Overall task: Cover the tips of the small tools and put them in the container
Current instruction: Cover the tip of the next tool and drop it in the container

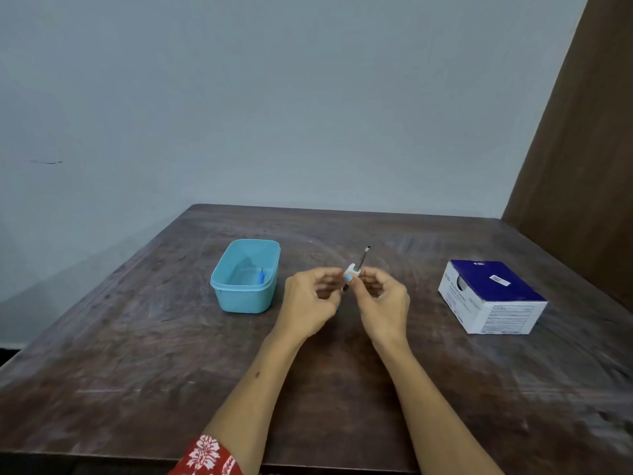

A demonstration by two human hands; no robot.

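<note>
Both my hands, left hand [310,298] and right hand [383,296], pinch 1 small tool [356,269] above the surface [342,389] beside the container [239,296]; light, thin, probably sharp-tipped, so grip mid-shaft.

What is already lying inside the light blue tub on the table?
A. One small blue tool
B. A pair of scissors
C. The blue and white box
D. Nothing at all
A. A single small blue tool lies against the right inner wall of the light blue tub, while the blue and white box sits apart on the table's right side.
</note>
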